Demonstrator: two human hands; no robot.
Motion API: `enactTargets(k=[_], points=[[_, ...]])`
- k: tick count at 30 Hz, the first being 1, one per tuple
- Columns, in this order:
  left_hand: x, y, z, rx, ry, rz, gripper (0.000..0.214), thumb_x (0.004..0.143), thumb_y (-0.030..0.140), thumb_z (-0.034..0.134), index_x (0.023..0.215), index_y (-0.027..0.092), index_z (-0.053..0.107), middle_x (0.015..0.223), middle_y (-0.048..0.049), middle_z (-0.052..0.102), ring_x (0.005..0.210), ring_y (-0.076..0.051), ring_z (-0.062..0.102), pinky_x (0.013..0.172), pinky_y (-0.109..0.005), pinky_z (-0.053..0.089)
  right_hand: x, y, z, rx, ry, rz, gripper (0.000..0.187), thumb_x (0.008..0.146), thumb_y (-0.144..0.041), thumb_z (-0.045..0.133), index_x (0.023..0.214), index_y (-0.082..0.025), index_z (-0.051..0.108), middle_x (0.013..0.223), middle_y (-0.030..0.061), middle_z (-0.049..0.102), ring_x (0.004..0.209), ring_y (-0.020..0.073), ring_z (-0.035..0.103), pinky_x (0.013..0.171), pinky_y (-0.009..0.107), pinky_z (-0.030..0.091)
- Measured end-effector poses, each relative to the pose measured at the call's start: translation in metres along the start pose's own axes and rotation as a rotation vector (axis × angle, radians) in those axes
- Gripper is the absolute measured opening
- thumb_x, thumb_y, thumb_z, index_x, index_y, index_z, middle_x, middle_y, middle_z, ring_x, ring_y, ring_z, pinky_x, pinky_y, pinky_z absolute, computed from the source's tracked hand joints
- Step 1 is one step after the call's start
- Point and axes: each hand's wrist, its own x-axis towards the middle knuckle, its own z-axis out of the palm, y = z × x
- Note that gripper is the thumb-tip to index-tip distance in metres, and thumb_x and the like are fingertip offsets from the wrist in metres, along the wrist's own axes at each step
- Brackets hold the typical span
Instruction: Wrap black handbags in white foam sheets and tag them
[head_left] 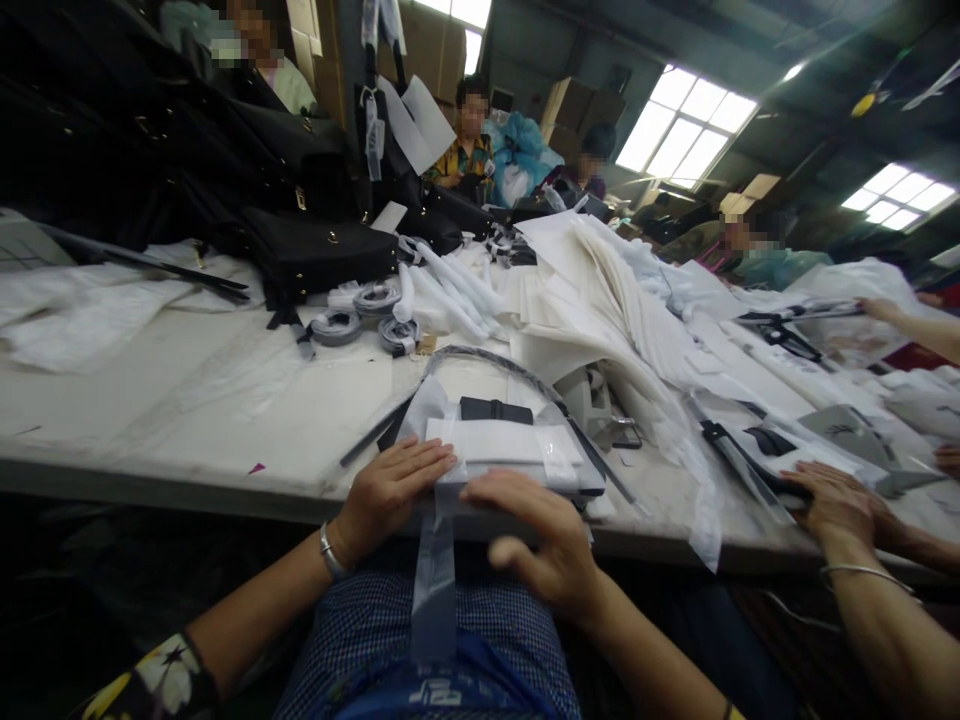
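Note:
In front of me at the table edge lies a black handbag (495,410) with a white wrapping sheet (491,448) across it. Its dark strap (517,365), sleeved in clear plastic, arches over the far side. My left hand (397,488) rests flat on the left end of the wrapping, fingers stretched out together. Over the near edge, my right hand (544,535) hovers with its thumb spread from curved fingers, holding nothing that I can see. A translucent plastic strip (433,590) hangs between the hands toward my lap. Whether the right fingertips touch the wrapping, I cannot tell.
Black bags (315,250) are heaped at the back left, near several coiled straps (335,326). A stack of white sheets (592,300) and a grey tape dispenser (589,400) stand beyond the handbag. At right, a co-worker's hands (832,500) press another bag.

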Motion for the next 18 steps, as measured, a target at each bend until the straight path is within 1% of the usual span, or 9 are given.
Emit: enactTargets(k=[1, 2, 4, 6, 10, 13, 14, 16, 18], points=[[0.0, 0.0, 0.0, -0.002, 0.01, -0.002, 0.046, 0.096, 0.011, 0.051, 0.14, 0.024, 0.052, 0.133, -0.0061, 0.065, 0.127, -0.02, 0.058, 0.109, -0.044, 0.048, 0.005, 0.01, 0.002, -0.109, 0.055, 0.004, 0.039, 0.099, -0.045, 0.053, 0.129, -0.022, 0.061, 0.115, 0.0085, 0.072, 0.111, 0.0226, 0.065, 0.103, 0.04, 0.05], [0.001, 0.0, 0.001, -0.006, 0.019, -0.005, 0.045, 0.096, 0.012, 0.052, 0.14, 0.024, 0.052, 0.132, -0.0063, 0.065, 0.126, -0.021, 0.059, 0.108, -0.044, 0.049, 0.01, 0.02, 0.006, -0.218, 0.064, -0.004, 0.034, 0.098, -0.039, 0.058, 0.127, -0.023, 0.063, 0.113, 0.008, 0.072, 0.107, 0.0226, 0.065, 0.098, 0.039, 0.052], [0.001, 0.0, 0.003, -0.015, 0.033, -0.014, 0.044, 0.096, 0.013, 0.053, 0.14, 0.024, 0.052, 0.131, -0.007, 0.066, 0.124, -0.021, 0.06, 0.106, -0.045, 0.051, 0.017, 0.038, 0.015, -0.376, -0.006, -0.033, 0.033, 0.094, -0.033, 0.064, 0.126, -0.022, 0.064, 0.111, 0.0084, 0.071, 0.101, 0.0234, 0.063, 0.09, 0.039, 0.054], [0.002, 0.0, 0.003, -0.028, 0.036, -0.03, 0.043, 0.096, 0.013, 0.054, 0.138, 0.023, 0.054, 0.13, -0.0079, 0.067, 0.122, -0.022, 0.062, 0.104, -0.045, 0.052, 0.021, 0.048, 0.024, -0.451, -0.053, -0.038, 0.032, 0.093, -0.033, 0.066, 0.122, -0.02, 0.065, 0.107, 0.0092, 0.07, 0.097, 0.0245, 0.06, 0.086, 0.04, 0.054], [0.007, 0.003, -0.009, -0.079, -0.014, -0.06, 0.045, 0.093, 0.016, 0.059, 0.137, 0.022, 0.055, 0.13, -0.0089, 0.066, 0.121, -0.022, 0.062, 0.104, -0.044, 0.053, 0.019, 0.048, 0.034, -0.528, -0.026, 0.024, 0.027, 0.094, -0.035, 0.063, 0.116, -0.019, 0.066, 0.101, 0.0086, 0.068, 0.094, 0.0254, 0.057, 0.082, 0.04, 0.049], [0.011, 0.006, -0.022, -0.174, -0.118, -0.101, 0.053, 0.089, 0.025, 0.065, 0.14, 0.021, 0.051, 0.137, -0.0107, 0.061, 0.128, -0.024, 0.057, 0.11, -0.045, 0.048, 0.016, 0.043, 0.04, -0.58, -0.015, 0.037, 0.034, 0.096, -0.038, 0.061, 0.125, -0.021, 0.063, 0.096, 0.008, 0.067, 0.091, 0.0251, 0.056, 0.077, 0.039, 0.046], [0.011, 0.007, -0.024, -0.193, -0.131, -0.114, 0.053, 0.089, 0.027, 0.066, 0.139, 0.021, 0.052, 0.138, -0.0108, 0.06, 0.129, -0.025, 0.056, 0.111, -0.046, 0.047, 0.016, 0.043, 0.041, -0.595, -0.008, 0.03, 0.036, 0.096, -0.038, 0.06, 0.127, -0.021, 0.062, 0.095, 0.0078, 0.067, 0.09, 0.0249, 0.056, 0.077, 0.039, 0.045], [0.01, 0.007, -0.023, -0.185, -0.098, -0.111, 0.043, 0.092, 0.026, 0.064, 0.134, 0.022, 0.057, 0.135, -0.0095, 0.063, 0.128, -0.024, 0.057, 0.111, -0.045, 0.046, 0.015, 0.044, 0.045, -0.619, 0.017, 0.008, 0.034, 0.098, -0.035, 0.057, 0.129, -0.022, 0.061, 0.091, 0.0071, 0.066, 0.087, 0.0243, 0.056, 0.076, 0.038, 0.045], [0.007, 0.004, -0.016, -0.144, -0.034, -0.066, 0.031, 0.095, 0.02, 0.057, 0.126, 0.023, 0.063, 0.132, -0.0082, 0.065, 0.126, -0.022, 0.059, 0.109, -0.044, 0.048, 0.011, 0.046, 0.048, -0.63, 0.061, -0.024, 0.03, 0.1, -0.03, 0.054, 0.127, -0.022, 0.063, 0.085, 0.0059, 0.066, 0.085, 0.0232, 0.057, 0.077, 0.038, 0.046]])
